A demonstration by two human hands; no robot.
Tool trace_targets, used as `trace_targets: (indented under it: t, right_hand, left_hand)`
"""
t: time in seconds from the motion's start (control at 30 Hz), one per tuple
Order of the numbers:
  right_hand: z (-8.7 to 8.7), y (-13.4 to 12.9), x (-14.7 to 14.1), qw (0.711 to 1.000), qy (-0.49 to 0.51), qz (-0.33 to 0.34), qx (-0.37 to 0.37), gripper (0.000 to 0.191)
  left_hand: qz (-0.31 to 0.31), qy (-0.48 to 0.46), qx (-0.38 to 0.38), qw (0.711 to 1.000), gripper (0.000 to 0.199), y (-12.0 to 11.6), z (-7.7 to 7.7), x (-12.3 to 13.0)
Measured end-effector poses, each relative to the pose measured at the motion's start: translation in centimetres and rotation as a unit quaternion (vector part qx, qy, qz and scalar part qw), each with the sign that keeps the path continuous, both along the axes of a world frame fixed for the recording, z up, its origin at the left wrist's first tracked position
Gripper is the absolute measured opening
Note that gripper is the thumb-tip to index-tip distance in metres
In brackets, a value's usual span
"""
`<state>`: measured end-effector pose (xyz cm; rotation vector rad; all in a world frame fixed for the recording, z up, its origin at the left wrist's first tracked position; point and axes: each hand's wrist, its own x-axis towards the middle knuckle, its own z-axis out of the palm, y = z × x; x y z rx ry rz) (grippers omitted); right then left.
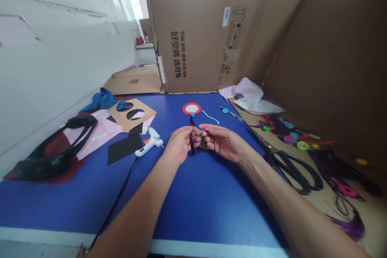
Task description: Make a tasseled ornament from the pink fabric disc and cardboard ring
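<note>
**A:** Where are the hands right now?

**B:** Just right of the glue gun (pixel 149 142), above the blue counter (pixel 193 209). The left hand (pixel 180 144) is almost closed, pinching a dark purple tassel (pixel 192 142) that hangs below it. The right hand (pixel 225 142) is half curled, and its fingers (pixel 213 129) nip a tiny pink bead (pixel 206 128).

**A:** Is that bead threaded on anything?

**B:** I can't tell; it's too small and the fingers crowd it. A red ring (pixel 191 108) lies just beyond the hands, up and to the right of the glue gun, and a dark cord seems to run from it to the tassel.

**A:** What's the weak spot here?

**B:** The bead, I'd say. A loosened pinch could drop it, and it might roll away across the smooth counter. The tassel strands could also fan out if gripped loosely.

**A:** Anything else?

**B:** The glue gun's black cord (pixel 119 195) runs beneath the left forearm (pixel 136 213), so a careless pull could snag it and drag the glue gun. The big scissors (pixel 290 169), well right of the glue gun, could catch a swinging right arm.
</note>
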<state>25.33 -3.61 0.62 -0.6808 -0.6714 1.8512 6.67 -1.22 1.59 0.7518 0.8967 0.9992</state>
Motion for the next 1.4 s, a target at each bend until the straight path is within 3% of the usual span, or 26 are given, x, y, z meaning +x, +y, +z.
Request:
trace_targets:
  t: [0.6, 0.8, 0.97, 1.17, 1.27, 1.4]
  right_hand:
    - [-0.1, 0.4, 0.2, 0.998, 0.044, 0.008, -0.051, 0.018]
    - [0.0, 0.0, -1.0, 0.992, -0.102, -0.062, 0.029, 0.032]
    - [0.2, -0.5, -1.9, 0.955, -0.263, -0.103, 0.089, 0.038]
    - [-0.3, -0.3, -2.1, 0.890, -0.401, -0.154, 0.154, 0.036]
    - [-1.1, 0.0, -1.9, 0.892, -0.392, -0.143, 0.172, 0.036]
    - [-1.8, 0.3, -1.7, 0.890, -0.396, -0.128, 0.187, 0.034]
  left_hand:
    - [-0.009, 0.019, 0.007, 1.000, 0.009, -0.2, 0.0, 0.1]
    - [0.000, 0.053, 0.006, 0.999, 0.014, -0.6, 0.3, 0.4]
    - [0.030, 0.084, 0.043, 0.995, 0.058, -0.5, 0.3, 0.5]
    - [-0.023, 0.116, 0.064, 0.991, 0.016, -0.4, -0.1, 0.4]
    - [-0.045, 0.121, 0.055, 0.990, 0.020, -0.5, 0.0, 0.5]
    - [-0.015, 0.133, 0.041, 0.990, 0.032, -0.6, 0.2, 0.6]
